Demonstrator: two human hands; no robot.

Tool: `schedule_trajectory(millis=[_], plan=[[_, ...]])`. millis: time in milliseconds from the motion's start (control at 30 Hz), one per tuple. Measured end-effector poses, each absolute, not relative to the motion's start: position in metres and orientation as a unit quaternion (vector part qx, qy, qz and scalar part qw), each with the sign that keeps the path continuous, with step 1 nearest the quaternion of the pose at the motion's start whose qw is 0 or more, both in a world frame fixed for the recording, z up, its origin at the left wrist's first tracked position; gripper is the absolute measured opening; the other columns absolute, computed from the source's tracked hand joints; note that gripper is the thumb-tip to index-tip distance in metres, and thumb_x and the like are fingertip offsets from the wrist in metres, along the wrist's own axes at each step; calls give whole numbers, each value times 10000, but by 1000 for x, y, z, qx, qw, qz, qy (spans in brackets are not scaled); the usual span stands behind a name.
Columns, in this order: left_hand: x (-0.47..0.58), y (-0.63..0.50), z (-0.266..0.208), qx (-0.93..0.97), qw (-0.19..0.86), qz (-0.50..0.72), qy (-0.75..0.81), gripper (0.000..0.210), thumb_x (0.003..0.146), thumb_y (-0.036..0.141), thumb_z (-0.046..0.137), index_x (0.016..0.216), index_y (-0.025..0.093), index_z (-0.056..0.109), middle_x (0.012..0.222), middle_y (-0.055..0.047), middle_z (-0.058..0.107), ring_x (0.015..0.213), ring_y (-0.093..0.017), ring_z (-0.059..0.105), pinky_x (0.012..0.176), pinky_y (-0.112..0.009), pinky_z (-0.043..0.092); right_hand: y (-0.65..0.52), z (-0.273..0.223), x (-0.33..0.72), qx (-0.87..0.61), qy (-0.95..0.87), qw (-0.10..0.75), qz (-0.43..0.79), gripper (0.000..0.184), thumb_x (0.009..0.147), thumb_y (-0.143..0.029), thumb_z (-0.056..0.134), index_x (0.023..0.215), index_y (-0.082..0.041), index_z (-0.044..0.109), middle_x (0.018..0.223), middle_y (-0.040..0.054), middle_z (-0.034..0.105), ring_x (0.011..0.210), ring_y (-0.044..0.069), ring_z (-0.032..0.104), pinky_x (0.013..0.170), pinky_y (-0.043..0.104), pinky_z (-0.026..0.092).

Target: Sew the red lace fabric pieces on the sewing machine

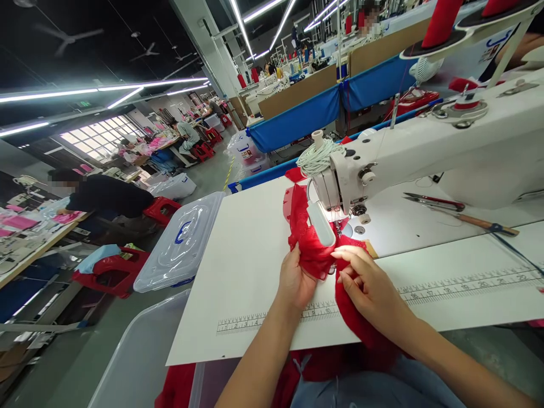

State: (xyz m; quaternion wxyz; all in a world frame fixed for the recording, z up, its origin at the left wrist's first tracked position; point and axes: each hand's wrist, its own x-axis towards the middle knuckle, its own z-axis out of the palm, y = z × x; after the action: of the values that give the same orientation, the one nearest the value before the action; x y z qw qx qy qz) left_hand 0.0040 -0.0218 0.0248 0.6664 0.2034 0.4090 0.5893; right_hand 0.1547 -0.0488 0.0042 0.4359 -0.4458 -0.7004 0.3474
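Note:
Red fabric (pixel 312 249) lies under the needle area of a white sewing machine (pixel 408 147) and trails down over the table's front edge. My left hand (pixel 295 277) grips the fabric at its left side, the thumb on top and the fingers partly hidden beneath. Close to the needle, my right hand (pixel 365 283) pinches the red fabric with its fingers drawn together. A pale flat cover on the machine head hides part of the cloth. The exact stitching point is hard to make out.
Scissors (pixel 437 201) and a wooden-handled tool (pixel 488 222) lie right of the needle on the white table (pixel 250 243), with a printed ruler along its front. Clear plastic bins (pixel 182 238) stand at the left. Red thread cones (pixel 442 22) rise behind the machine. Other people sit farther off.

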Motion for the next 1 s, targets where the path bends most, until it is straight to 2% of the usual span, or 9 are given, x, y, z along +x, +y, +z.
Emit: schedule_trajectory(millis=[67,167,267,367,433,500,667,1000], plan=[[4,-22,26,199,675,581,410,242,897,320,614,775,112,627,651,-65,652,503,-179,591,393,-245,403,-50,3,153,-445,-710,439,325,307,921,-223,393,1165,-229,580,1253,115,610,724,156,658,657,344,596],[3,-21,27,187,679,583,406,231,922,267,546,770,113,628,663,-68,662,515,-172,599,405,-242,426,-51,2,151,-442,-732,437,279,321,920,-196,391,1180,-227,576,1286,112,616,912,197,689,757,360,599],[1,-20,25,169,676,590,407,183,918,218,553,803,108,643,683,-67,675,525,-170,619,453,-257,490,-52,0,149,-432,-771,391,258,333,916,-174,386,1174,-219,592,1322,110,617,944,209,699,760,361,601],[2,-17,22,145,656,623,402,142,920,139,542,827,120,648,744,-46,699,645,-146,672,647,-253,574,-53,-2,148,-422,-815,332,219,376,917,-155,354,1187,-198,611,1290,106,651,956,219,705,778,366,600],[4,-15,21,130,641,647,393,167,938,114,514,843,131,650,815,-41,719,774,-133,697,782,-237,573,-54,-3,147,-424,-833,302,188,398,920,-143,338,1193,-188,623,1247,105,677,1012,232,694,802,370,596],[5,-14,21,118,633,659,389,179,955,123,499,876,130,660,880,-56,733,863,-141,704,838,-242,567,-54,-3,146,-426,-843,280,170,394,925,-141,344,1185,-186,637,1226,107,688,1028,235,689,807,364,594],[6,-12,23,88,623,672,390,182,958,122,496,934,141,676,904,-62,742,938,-164,705,867,-263,569,-55,-4,146,-422,-849,273,162,377,937,-144,364,1184,-170,647,1213,120,690,1032,244,686,816,375,594],[5,-8,24,68,617,677,395,261,975,72,431,861,154,651,827,-31,725,872,-133,702,865,-245,562,-55,-6,145,-419,-852,268,164,377,915,-119,373,1178,-145,642,1220,125,682,1020,249,686,786,369,592]])
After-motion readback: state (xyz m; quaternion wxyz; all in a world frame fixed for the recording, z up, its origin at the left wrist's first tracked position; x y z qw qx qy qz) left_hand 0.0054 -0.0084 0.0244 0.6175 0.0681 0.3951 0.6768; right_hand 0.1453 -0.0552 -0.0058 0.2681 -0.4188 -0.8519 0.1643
